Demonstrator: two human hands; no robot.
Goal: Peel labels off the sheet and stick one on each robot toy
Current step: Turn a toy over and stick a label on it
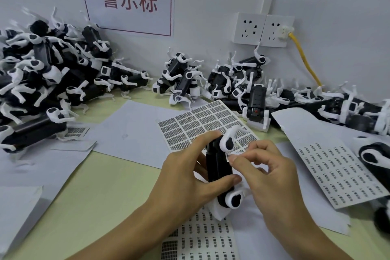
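While hands grip toy, table apparently paper-strewn.

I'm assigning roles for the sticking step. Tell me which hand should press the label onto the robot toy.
Right. The right hand already pinches the small label at its fingertips, right against the black body of the robot toy. The left hand grips that toy and steadies it, so it is probably not free to press.

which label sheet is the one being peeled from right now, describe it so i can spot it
Start at the two wall sockets and come down past the small heap of robot toys to the table. The label sheet lies just beyond the hands; unlike its sparsely printed neighbours, it is a dense grid of dark blocks.
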